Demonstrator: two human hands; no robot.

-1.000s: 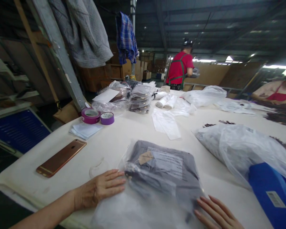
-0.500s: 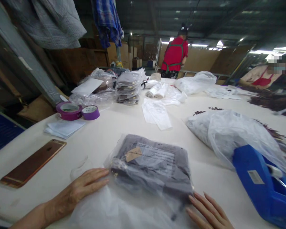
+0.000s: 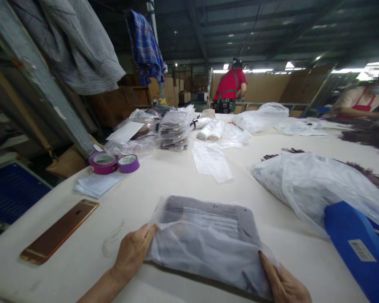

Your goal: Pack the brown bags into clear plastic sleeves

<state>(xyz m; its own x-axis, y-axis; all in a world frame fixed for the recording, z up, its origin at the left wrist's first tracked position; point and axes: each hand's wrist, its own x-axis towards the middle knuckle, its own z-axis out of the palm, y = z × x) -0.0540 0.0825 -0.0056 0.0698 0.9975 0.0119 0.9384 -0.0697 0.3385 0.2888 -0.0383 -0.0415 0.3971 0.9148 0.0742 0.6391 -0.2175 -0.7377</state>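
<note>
Clear plastic folds over at the near edge of the tabletop (image 3: pixel 164 176), and both hands are on it: the left hand (image 3: pixel 133 252) pinches the left side of the bagged grey garment (image 3: pixel 208 235), thumb on top and fingers tucked beneath, while the right hand (image 3: pixel 282 284) grips the right corner the same way, so the loose end of the bag lies doubled back over the fabric, held flat from both ends. A second ago those hands lay flat and spread on the package with the flap trailing toward the body; now they clench the edges and the flap covers the near half, hiding the brown tag. Left of the package, toward the left edge, a rose-gold phone (image 3: pixel 59 231) lies face down, well clear of the work. Right, at the near right corner, a blue tape dispenser (image 3: pixel 356 248) sits within reach, beside a big crumpled plastic bag (image 3: pixel 316 185). Further back, two purple tape rolls (image 3: pixel 113 162) hug the left edge, and a stack of packed bags (image 3: pixel 174 131) waits mid-table. Far off, a person in a red shirt (image 3: pixel 230 88) works beyond the far edge.
</note>
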